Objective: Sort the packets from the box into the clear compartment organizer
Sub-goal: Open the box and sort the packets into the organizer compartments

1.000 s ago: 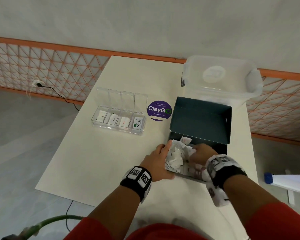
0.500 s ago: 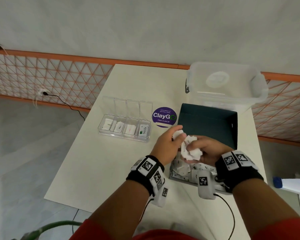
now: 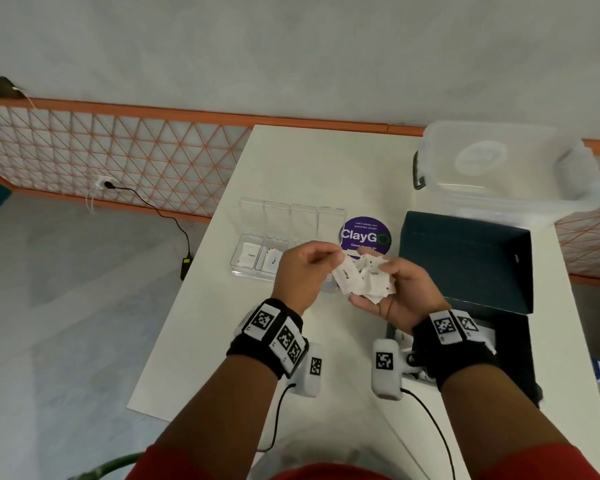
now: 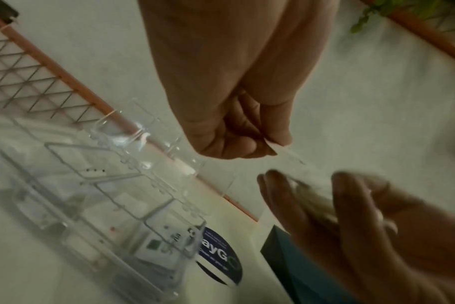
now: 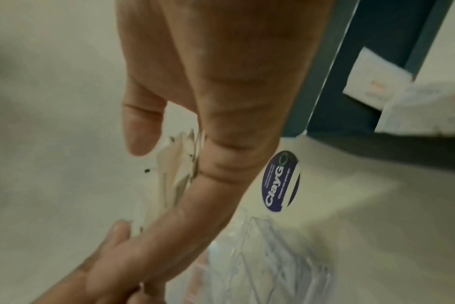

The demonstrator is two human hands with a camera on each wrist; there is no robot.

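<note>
Above the table, between the organizer and the box, my right hand [image 3: 383,289] cups a bunch of white packets [image 3: 373,273], also seen as packets [image 5: 177,168] in the right wrist view. My left hand [image 3: 331,259] pinches one white packet [image 3: 345,275] at the bunch's left edge; the left wrist view shows this packet [image 4: 286,153] edge-on. The clear compartment organizer [image 3: 257,270] lies open just beyond my left hand, with packets in its compartments. The dark teal box [image 3: 510,344] sits under my right wrist, lid [image 3: 465,265] raised, packets [image 5: 377,82] inside.
A purple round ClayGo sticker [image 3: 366,233] lies on the white table [image 3: 326,168] between organizer and box. A large clear lidded tub [image 3: 506,174] stands behind the box. The table's left edge drops to the floor, where a cable runs to a wall socket.
Both hands came up out of the box with a handful of packets and moved left toward the organizer. My left hand now pinches one packet from the bunch.
</note>
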